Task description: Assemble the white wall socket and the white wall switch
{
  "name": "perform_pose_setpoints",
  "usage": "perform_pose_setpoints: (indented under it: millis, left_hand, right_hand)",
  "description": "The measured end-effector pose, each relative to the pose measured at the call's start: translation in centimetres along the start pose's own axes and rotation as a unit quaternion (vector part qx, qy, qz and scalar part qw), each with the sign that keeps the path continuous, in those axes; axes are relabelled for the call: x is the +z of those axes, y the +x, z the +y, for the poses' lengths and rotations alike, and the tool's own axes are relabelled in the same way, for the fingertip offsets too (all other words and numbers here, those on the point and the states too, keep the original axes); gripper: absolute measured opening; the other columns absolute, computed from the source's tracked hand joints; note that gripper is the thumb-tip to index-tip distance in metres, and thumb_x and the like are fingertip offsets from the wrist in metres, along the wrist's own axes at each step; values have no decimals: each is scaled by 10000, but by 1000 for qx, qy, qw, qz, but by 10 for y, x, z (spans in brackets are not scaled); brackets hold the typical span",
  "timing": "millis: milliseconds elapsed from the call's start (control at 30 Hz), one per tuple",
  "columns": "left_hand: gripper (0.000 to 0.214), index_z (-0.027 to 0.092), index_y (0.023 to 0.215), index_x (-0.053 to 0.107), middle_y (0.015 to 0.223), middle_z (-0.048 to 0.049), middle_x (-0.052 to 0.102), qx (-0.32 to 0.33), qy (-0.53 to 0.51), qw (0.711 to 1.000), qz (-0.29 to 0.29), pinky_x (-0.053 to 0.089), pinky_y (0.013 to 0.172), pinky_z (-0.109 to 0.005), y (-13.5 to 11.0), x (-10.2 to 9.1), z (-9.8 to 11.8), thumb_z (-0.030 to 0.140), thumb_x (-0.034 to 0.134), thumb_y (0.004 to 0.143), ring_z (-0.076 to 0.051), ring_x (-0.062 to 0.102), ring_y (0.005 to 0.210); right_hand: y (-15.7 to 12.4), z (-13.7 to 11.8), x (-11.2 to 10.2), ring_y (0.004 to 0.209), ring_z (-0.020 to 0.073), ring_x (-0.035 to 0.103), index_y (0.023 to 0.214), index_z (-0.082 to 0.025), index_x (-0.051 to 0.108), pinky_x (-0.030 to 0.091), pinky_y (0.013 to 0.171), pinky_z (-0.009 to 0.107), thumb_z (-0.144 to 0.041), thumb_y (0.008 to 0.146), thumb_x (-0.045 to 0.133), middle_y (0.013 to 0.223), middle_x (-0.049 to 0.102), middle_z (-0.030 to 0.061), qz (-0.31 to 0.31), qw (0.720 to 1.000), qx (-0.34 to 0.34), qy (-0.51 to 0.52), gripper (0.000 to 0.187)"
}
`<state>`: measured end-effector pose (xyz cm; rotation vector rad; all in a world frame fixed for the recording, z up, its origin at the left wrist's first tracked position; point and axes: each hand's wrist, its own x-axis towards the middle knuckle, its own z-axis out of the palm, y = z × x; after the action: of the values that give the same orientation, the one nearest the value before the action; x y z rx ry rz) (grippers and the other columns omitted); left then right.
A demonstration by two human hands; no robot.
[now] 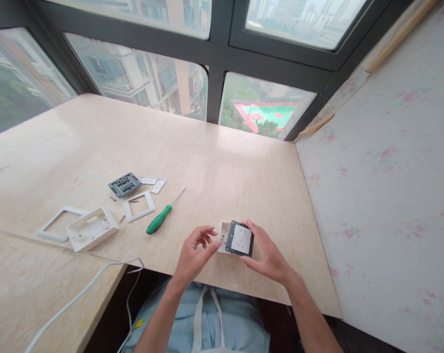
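Note:
My right hand (268, 252) grips a wall socket module (241, 239) by its right side, thumb below and fingers above. The module has a white slotted face in a dark grey frame, and it sits slightly askew over a white mounting box (224, 230), whose left part shows from beneath. To the left, my left hand (197, 252) has its fingers curled but apart, with nothing visible in them; its thumb tip comes close to the box's left edge. A green-handled screwdriver (160, 218) lies further left on the table.
On the left lie a second white box (92, 228), white cover frames (139, 206), a grey socket back (125, 185), small white plates (158, 185) and screws. A white cable (92, 282) crosses the table's front edge. Windows stand behind, a papered wall (383, 196) at right.

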<state>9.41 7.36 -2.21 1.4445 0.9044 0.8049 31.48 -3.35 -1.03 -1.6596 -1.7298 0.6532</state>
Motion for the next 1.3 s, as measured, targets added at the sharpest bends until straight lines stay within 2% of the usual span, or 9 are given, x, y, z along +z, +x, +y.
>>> perform_pose_setpoints:
  millis: [133,233,333,433,667,900,1133,1300]
  left_hand:
    - [513,237,1240,589,1206,-114,653,63,92,993,-46,522,857,-377,3,-4,-10,398,768,787,-246,634,1045]
    - [695,277,1369,505,1383,-131,550,90,131,983,-91,482,1001,-463,6,-2,-16,438,794,758,-304,526,1270]
    - [821,306,1451,417,1490,-129,454,109,154,972,-138,383,1120,-522,9,0,-18,475,801,745,-319,413,1391]
    - [867,315,1480,377,1515,-125,432,118,173,964,-164,332,1158,-534,11,0,-19,489,799,743,-316,389,1413]
    - [814,313,1498,357,1531,-126,423,112,202,957,-174,345,1148,-543,12,-1,-21,471,750,803,-322,397,1411]
    - [766,319,1483,393,1513,-112,454,107,196,961,-162,368,1139,-499,12,-2,-23,448,744,814,-304,424,1398]
    - [826,311,1502,361,1522,-120,442,111,217,956,-163,362,1138,-485,12,-1,-24,509,742,797,-304,415,1405]
    - [879,292,1552,248,1565,-150,368,128,260,942,-169,343,1138,-503,12,4,-26,543,688,834,-325,376,1431]
  right_hand:
    - [4,0,-1,1443,319,355,1557,-294,160,320,1179,571,-266,839,684,1543,398,125,-19,1000,-10,-14,890]
    - [9,2,-1,1457,332,326,1564,-280,146,285,1191,587,-285,841,684,1552,386,130,-33,999,-29,-24,901]
    - [13,5,0,1461,336,319,1567,-271,138,268,1193,597,-304,847,683,1553,385,134,-57,997,-41,-29,904]
    - [16,8,1,1461,331,323,1572,-265,118,258,1197,600,-293,853,674,1556,382,136,-73,995,-57,-30,910]
    - [18,12,2,1473,320,307,1582,-274,76,238,1209,596,-306,862,674,1575,363,124,-76,995,-65,-21,937]
    - [17,17,7,1512,299,198,1586,-296,32,231,1216,588,-325,882,671,1633,238,101,-78,995,-66,-17,951]
    - [13,25,7,1516,315,175,1580,-323,96,252,1201,602,-425,857,711,1640,213,104,-73,996,-50,10,955]
    - [8,32,6,1488,316,270,1562,-335,202,309,1185,574,-464,842,722,1613,291,101,-60,997,-14,46,897]
